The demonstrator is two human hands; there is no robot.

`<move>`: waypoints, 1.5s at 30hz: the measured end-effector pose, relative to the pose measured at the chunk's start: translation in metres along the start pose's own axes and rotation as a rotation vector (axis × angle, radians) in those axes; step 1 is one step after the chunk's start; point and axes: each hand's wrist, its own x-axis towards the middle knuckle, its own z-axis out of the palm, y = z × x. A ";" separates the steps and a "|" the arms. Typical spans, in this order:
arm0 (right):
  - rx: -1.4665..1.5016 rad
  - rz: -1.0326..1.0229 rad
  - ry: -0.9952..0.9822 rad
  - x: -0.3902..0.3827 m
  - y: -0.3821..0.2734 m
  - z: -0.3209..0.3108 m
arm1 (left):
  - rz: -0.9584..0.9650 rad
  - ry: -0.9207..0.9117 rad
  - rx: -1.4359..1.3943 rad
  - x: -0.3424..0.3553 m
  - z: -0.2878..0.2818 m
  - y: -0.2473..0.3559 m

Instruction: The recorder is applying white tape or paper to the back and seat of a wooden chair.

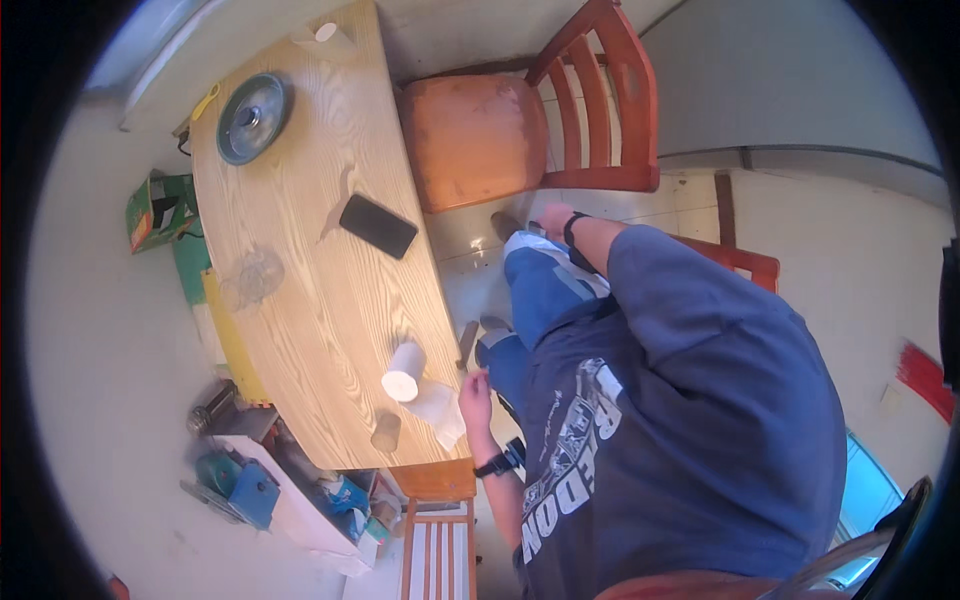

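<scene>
My left hand (475,400) is at the table's near edge, beside the loose sheet (436,411) of a white paper roll (404,371). Its fingers are slightly bent and apart, with nothing visible in them. The roll lies on its side on the wood-grain table (320,310). Away from the table, my right hand (555,219) rests over my lap, fingers closed at a white and blue crumpled piece (540,243). What that piece is, I cannot make out. A small translucent cup (386,431) is next to the roll, and a black phone (379,226) lies farther along the tabletop.
A round pan lid (253,118), a yellow-handled tool (205,101), a clear plastic bag (258,277) and a white cylinder (328,36) are on the table. An orange wooden chair (475,138) stands beside it. Boxes (345,495) and a green carton (160,211) are beyond it.
</scene>
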 end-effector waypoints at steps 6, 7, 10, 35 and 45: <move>0.016 0.068 -0.201 -0.010 0.017 0.029 | 0.080 -0.222 -0.002 0.133 0.030 0.075; 0.062 0.029 -0.076 -0.017 0.017 0.034 | 0.108 -0.237 0.045 0.153 0.041 0.077; 0.759 0.355 0.104 -0.050 0.011 0.038 | 0.134 -0.334 0.018 0.207 0.065 0.076; 0.965 0.310 0.465 -0.135 -0.044 -0.194 | -0.187 -0.433 0.008 0.302 -0.104 0.077; 1.135 0.193 0.549 -0.042 -0.101 -0.160 | -0.107 -0.369 -0.114 0.281 -0.155 0.011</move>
